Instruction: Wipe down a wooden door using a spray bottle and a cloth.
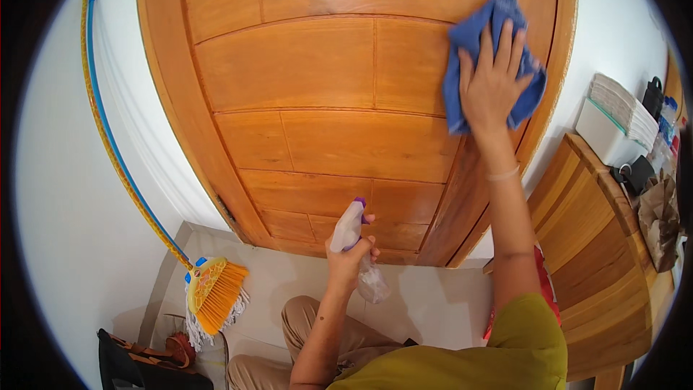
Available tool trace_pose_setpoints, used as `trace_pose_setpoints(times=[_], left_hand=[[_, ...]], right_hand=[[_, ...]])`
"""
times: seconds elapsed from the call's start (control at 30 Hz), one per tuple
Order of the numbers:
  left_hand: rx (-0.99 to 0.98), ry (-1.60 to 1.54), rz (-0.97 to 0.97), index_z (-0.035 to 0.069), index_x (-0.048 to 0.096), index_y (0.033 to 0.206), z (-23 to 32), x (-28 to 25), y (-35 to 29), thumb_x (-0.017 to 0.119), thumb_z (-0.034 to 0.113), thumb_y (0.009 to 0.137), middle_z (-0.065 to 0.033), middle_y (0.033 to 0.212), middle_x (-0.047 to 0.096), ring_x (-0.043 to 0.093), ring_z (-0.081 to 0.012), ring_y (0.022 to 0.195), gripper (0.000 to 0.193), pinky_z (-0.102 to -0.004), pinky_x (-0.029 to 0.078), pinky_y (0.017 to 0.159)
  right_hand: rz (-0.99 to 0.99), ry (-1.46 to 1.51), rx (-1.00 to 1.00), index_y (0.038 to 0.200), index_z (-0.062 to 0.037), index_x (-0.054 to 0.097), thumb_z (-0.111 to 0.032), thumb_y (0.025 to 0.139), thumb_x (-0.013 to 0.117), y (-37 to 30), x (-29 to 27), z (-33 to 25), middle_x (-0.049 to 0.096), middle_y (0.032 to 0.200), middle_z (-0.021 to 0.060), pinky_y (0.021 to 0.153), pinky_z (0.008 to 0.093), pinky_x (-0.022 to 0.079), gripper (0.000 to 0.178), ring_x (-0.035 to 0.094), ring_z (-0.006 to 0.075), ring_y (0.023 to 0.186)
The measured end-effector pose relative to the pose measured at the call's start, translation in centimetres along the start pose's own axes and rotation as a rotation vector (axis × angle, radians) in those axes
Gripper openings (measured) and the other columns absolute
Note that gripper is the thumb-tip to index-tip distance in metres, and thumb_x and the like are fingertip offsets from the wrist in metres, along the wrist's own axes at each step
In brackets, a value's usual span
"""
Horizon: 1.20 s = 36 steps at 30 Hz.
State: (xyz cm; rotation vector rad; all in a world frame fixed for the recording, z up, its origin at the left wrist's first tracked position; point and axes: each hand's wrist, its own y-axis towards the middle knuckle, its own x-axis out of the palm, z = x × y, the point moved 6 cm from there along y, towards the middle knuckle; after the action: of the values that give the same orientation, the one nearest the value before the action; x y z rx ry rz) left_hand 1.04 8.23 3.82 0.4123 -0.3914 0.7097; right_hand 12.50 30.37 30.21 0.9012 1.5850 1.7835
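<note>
My left hand [348, 260] is wrapped round the neck of a spray bottle [373, 283] with a white and purple head and a clear body. It is held low, in front of the door's bottom panels. Up at the right side of the brown wooden door [289, 65], my right hand [494, 83] lies flat with fingers spread on a blue cloth [458, 94]. The palm presses the cloth against the door's right stile, and its folds stick out around the fingers.
A broom [216, 285] with orange bristles and a white string mop [198, 331] lean on the left wall. Below them lies a black bag [119, 368]. At the right stands a wooden cabinet [599, 267] bearing a white box [610, 130] and a crumpled brown paper bag [658, 220].
</note>
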Motion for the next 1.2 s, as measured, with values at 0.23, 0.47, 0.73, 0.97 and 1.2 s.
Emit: trace_pose_setpoints(times=[0.23, 0.47, 0.73, 0.97, 1.2], left_hand=[[-0.010, 0.000, -0.129, 0.005, 0.046, 0.142, -1.0, 3.6, 2.8, 0.057, -0.007, 0.081, -0.0140, 0.123, 0.060, 0.061, -0.0170, 0.065, 0.063, -0.0303, 0.051, 0.055], [-0.024, 0.014, -0.168, 0.004, 0.046, 0.141, -1.0, 5.3, 3.2, 0.059, -0.008, 0.081, -0.0139, 0.123, 0.060, 0.062, -0.0174, 0.065, 0.062, -0.0305, 0.051, 0.055], [0.000, 0.015, -0.122, 0.005, 0.047, 0.142, 1.0, 4.1, 1.5, 0.059, -0.007, 0.081, -0.0142, 0.122, 0.060, 0.061, -0.0171, 0.063, 0.064, -0.0299, 0.051, 0.053], [-0.006, 0.036, -0.129, 0.005, 0.046, 0.143, 1.3, 5.5, 2.0, 0.058, -0.007, 0.080, -0.0128, 0.123, 0.060, 0.061, -0.0167, 0.063, 0.066, -0.0298, 0.050, 0.054], [-0.070, 0.000, -0.227, 0.002, 0.050, 0.140, -2.4, 8.9, 3.4, 0.060, -0.007, 0.080, -0.0133, 0.124, 0.062, 0.061, -0.0165, 0.063, 0.061, -0.0303, 0.050, 0.054]], right_hand=[[-0.053, 0.060, 0.259, 0.144, -0.0076, 0.050, -0.041, 0.094, 0.058, 8.4, 0.4, 1.4, 0.038, 0.153, 0.0234, 0.113, 0.0638, 0.021, 0.061, 0.028, 0.0391, 0.146], [0.084, 0.152, 0.176, 0.140, -0.0095, 0.056, -0.052, 0.091, 0.061, -0.7, 0.0, 1.5, 0.045, 0.151, 0.0185, 0.107, 0.0671, 0.022, 0.065, 0.036, 0.0389, 0.144], [-0.098, 0.286, 0.043, 0.122, -0.0068, 0.066, -0.022, 0.085, 0.071, -7.1, -1.6, 2.3, 0.049, 0.150, 0.0110, 0.114, 0.0595, 0.018, 0.041, 0.037, 0.0344, 0.145], [0.253, 0.082, 0.075, 0.129, -0.0094, 0.063, -0.040, 0.096, 0.056, 10.0, -0.4, 8.4, 0.054, 0.145, 0.0134, 0.101, 0.0702, 0.027, 0.046, 0.042, 0.0348, 0.140], [0.229, 0.113, 0.093, 0.132, -0.0092, 0.061, -0.040, 0.097, 0.055, 5.0, 2.0, 9.4, 0.050, 0.149, 0.0133, 0.103, 0.0704, 0.026, 0.047, 0.039, 0.0332, 0.143]])
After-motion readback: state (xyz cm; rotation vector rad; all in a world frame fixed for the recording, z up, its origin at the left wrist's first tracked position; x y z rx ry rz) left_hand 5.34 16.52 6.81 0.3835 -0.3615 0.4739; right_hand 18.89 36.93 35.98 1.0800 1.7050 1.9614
